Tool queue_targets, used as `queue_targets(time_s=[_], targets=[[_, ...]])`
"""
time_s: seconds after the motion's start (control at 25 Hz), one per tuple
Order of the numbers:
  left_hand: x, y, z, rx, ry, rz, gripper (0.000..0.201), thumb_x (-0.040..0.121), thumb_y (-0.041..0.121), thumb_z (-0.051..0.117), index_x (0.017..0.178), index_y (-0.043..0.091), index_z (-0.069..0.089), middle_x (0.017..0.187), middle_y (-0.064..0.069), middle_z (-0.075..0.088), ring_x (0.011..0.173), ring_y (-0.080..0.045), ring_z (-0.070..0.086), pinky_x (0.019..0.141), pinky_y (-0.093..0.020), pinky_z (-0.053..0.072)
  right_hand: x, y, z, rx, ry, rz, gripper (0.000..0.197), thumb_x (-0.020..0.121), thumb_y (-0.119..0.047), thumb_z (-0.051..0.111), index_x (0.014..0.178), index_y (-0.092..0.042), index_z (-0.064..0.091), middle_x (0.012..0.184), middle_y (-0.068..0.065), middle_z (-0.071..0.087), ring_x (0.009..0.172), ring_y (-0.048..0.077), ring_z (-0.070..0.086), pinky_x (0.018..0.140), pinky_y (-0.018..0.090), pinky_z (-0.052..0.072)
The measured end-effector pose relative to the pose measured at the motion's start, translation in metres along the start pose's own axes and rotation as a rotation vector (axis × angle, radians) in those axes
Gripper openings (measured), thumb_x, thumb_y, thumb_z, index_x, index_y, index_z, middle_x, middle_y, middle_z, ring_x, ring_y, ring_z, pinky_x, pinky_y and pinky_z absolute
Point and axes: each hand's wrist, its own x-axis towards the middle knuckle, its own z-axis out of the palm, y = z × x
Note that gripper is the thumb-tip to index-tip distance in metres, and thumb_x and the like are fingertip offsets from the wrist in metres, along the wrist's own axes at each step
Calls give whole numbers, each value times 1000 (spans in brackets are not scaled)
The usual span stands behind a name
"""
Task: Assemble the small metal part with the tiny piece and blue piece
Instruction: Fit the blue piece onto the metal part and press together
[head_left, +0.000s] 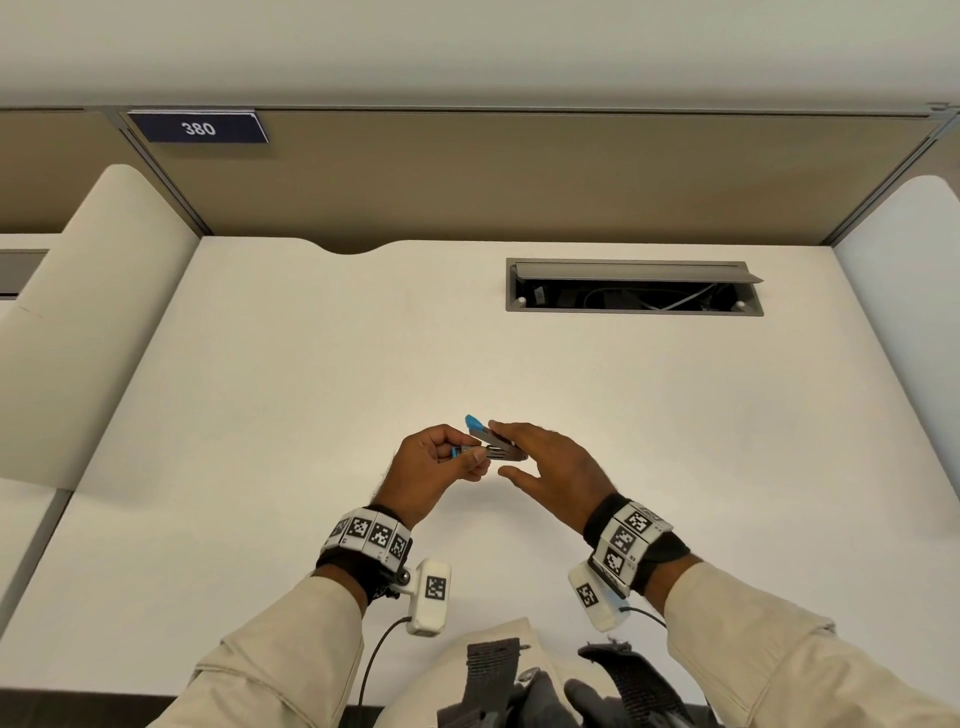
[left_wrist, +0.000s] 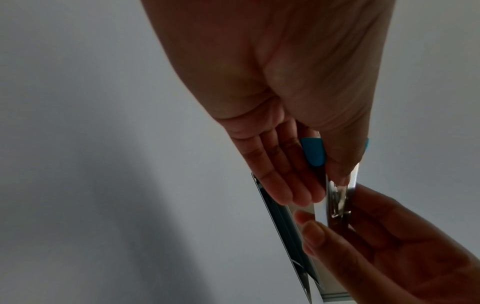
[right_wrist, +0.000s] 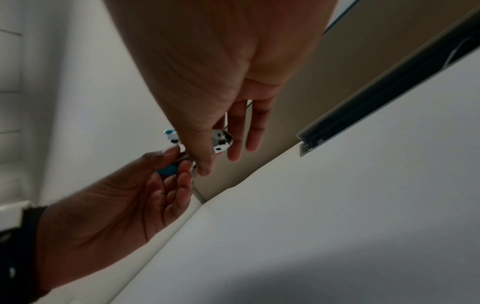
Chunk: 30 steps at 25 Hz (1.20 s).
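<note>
We wear loose cream sleeves (head_left: 291, 654) on both arms, ending short of the wrists. Above each cuff sits a black strap carrying a band of white blocks (head_left: 370, 533) printed with black-and-white square markers; the right band (head_left: 626, 540) matches it. Beside each band, toward our body, hangs a white camera pod (head_left: 430, 597) with its own marker, and a thin black cable (head_left: 374, 657) trails from it. Below the pods, dark grey webbing straps (head_left: 493, 670) lie on our cream clothing.
</note>
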Motion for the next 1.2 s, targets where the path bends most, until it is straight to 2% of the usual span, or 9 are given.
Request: queue_targets(time_s=[0.08, 0.16, 0.28, 0.48, 0.6, 0.76, 1.0, 1.08, 1.2], targets=[[-1, 0, 1, -8, -35, -23, 12, 85, -3, 76, 93, 1, 68, 82, -20, 77, 71, -28, 73, 75, -41, 62, 0, 1, 1, -3, 13, -4, 52, 93, -24, 68, 142, -27, 51, 128, -10, 67, 105, 8, 63, 93, 27, 52], [-2, 0, 0, 25, -68, -39, 21, 82, -1, 79, 97, 4, 67, 87, -21, 77, 74, -27, 73, 79, -41, 61, 0, 4, 2, -10, 12, 5, 49, 95, -24, 65, 142, -27, 52, 128, -9, 68, 105, 10, 65, 92, 29, 54], [0, -1, -4, 161, -102, -32, 42, 78, 4, 85, 111, 12, 60, 95, -18, 76, 84, -22, 73, 86, -33, 59, -3, 11, 2, 5, -10, 42, 45, 98, -28, 60, 142, -30, 51, 131, -9, 66, 111, 12, 64, 96, 30, 53], [5, -4, -15, 530, -121, 223, 69, 77, 19, 87, 134, 33, 51, 129, 11, 60, 118, -13, 59, 97, -21, 50, -8, 22, 3, 13, -64, 97, 42, 100, -29, 57, 142, -31, 51, 133, -11, 64, 115, 12, 63, 99, 32, 50], [9, -5, -17, 719, -161, 295, 62, 81, 27, 84, 135, 39, 57, 134, 21, 58, 127, -9, 50, 104, -26, 46, -10, 26, 3, 6, -87, 97, 42, 100, -29, 56, 141, -31, 52, 130, -10, 65, 114, 12, 63, 98, 33, 51], [13, -5, -15, 793, -127, 324, 49, 78, 28, 85, 124, 37, 67, 121, 30, 61, 123, 6, 47, 105, -24, 43, -12, 29, 1, 2, -101, 87, 40, 100, -29, 57, 139, -29, 55, 128, -9, 68, 112, 15, 64, 97, 35, 51], [16, -7, -14, 792, -97, 346, 46, 75, 26, 88, 117, 33, 72, 116, 22, 68, 118, 5, 52, 103, -12, 37, -10, 32, 1, -6, -119, 93, 40, 100, -27, 57, 140, -27, 55, 133, -8, 66, 116, 15, 64, 98, 31, 49], [18, -8, -14, 787, -95, 337, 47, 74, 24, 88, 117, 33, 72, 114, 27, 66, 115, 8, 52, 102, -6, 34, -9, 34, 1, -9, -129, 90, 41, 100, -27, 57, 141, -26, 54, 134, -7, 66, 117, 16, 63, 98, 28, 48], [19, -9, -13, 753, -96, 282, 49, 73, 22, 89, 117, 36, 72, 112, 33, 61, 105, 10, 54, 96, -6, 40, -6, 37, 2, -22, -153, 99, 41, 101, -27, 55, 142, -25, 53, 135, -5, 65, 118, 17, 62, 99, 29, 47]])
